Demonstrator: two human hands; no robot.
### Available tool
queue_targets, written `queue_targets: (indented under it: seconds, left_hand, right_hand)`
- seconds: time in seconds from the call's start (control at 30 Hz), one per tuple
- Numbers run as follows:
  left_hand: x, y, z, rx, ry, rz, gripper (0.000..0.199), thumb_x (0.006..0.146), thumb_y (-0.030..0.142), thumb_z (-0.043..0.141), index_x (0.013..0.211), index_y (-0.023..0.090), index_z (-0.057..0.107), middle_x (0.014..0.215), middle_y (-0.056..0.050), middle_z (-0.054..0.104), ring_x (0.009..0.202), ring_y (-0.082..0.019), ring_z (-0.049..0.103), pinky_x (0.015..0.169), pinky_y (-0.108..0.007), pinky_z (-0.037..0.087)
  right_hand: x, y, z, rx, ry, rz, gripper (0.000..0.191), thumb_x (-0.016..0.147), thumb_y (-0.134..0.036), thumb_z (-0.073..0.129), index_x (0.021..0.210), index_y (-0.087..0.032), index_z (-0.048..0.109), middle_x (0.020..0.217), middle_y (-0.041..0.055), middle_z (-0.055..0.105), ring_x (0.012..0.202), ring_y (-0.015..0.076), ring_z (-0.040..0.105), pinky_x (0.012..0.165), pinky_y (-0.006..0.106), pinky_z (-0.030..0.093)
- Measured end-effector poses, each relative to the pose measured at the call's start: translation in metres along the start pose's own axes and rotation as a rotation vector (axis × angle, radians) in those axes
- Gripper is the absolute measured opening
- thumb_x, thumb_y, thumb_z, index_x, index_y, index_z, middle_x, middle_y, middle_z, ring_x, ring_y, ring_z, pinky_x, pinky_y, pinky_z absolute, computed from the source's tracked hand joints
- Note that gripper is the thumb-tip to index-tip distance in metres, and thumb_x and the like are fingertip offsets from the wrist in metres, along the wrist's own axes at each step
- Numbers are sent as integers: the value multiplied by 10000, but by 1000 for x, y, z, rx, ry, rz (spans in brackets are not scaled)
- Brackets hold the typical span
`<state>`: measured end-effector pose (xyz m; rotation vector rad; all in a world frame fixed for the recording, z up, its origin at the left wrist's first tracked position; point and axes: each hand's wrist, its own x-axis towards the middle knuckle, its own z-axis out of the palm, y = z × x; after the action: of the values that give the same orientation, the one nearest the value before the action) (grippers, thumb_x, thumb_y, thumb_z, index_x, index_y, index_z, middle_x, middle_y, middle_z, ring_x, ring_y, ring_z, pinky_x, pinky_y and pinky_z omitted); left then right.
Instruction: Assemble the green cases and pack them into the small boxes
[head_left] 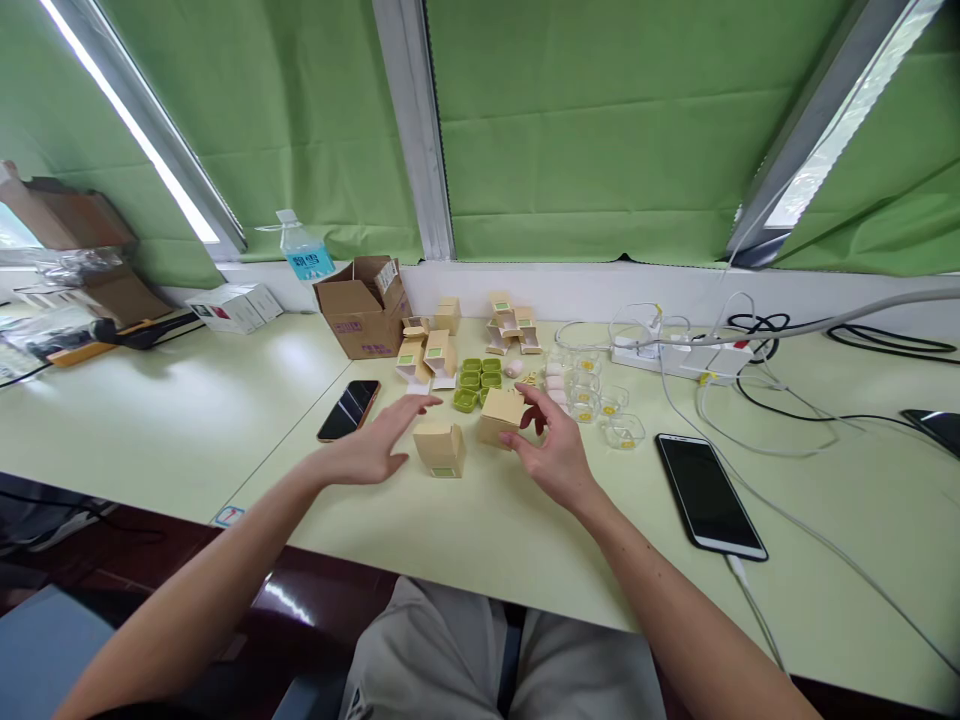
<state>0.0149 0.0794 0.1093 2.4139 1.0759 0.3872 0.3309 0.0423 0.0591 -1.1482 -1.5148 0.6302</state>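
Observation:
My left hand (pixel 369 445) hovers with thumb and fingers apart, holding nothing, just left of a small beige cardboard box (pixel 439 450) that stands on the table. Thumb and fingers of my right hand (pixel 555 445) are curled at the right side of a second small beige box (pixel 499 416), gripping its edge. Behind that box lie green cup-shaped pieces (pixel 470 381) in a cluster. Pale pink egg-shaped pieces (pixel 555 384) sit past my right fingertips, beside several clear plastic cups (pixel 585 392) with yellow bits in them.
Open small boxes (pixel 425 358) and stacked ones (pixel 514 325) stand farther back, near a brown carton (pixel 365 308) and a water bottle (pixel 305 248). One phone (pixel 349 410) lies at left, another phone (pixel 709 495) with a cable at right. A power strip (pixel 682 357) trails wires.

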Motion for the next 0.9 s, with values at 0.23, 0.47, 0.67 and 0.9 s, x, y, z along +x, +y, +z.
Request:
queue_targets:
  seconds: [0.23, 0.47, 0.67, 0.9]
  left_hand:
    - [48, 69, -27, 92, 105, 144, 688, 1002, 438, 708, 1622, 301, 445, 1556, -142, 584, 1239, -288, 674, 1094, -470, 555]
    - [120, 92, -27, 282, -98, 237, 497, 943, 364, 768, 1412, 233, 666, 1371, -108, 694, 1262, -304, 677, 1050, -399, 535]
    - [210, 20, -71, 531, 147, -71, 535, 834, 280, 789, 1348, 147, 724, 1345, -145, 724, 1253, -341, 655, 1105, -417, 512]
    - [300, -54, -80, 713, 194, -395, 638, 872, 367, 797, 1455, 129, 690, 1539, -288, 548, 1464, -488, 474, 1209, -600, 374]
  right_hand:
    - [-2, -3, 5, 32, 81, -143, 647, 879, -275, 796, 1482, -313, 562, 1341, 84, 730, 847, 186, 689, 843, 402, 599]
    - [-3, -1, 1, -42, 125, -235, 623, 980, -227, 702, 1544, -310, 454, 1439, 132, 672, 942, 210, 750, 818, 398, 637]
    - [-8, -8, 2, -293, 136, -435, 579, 1041, -165, 564, 1598, -253, 432, 1489, 202, 621, 1126, 285, 731, 896, 459, 648]
    - [-19, -13, 9, -541, 122, -662, 445, 1043, -144, 566, 1488, -163, 550, 1317, 191, 740, 1162, 304, 739, 889, 423, 607]
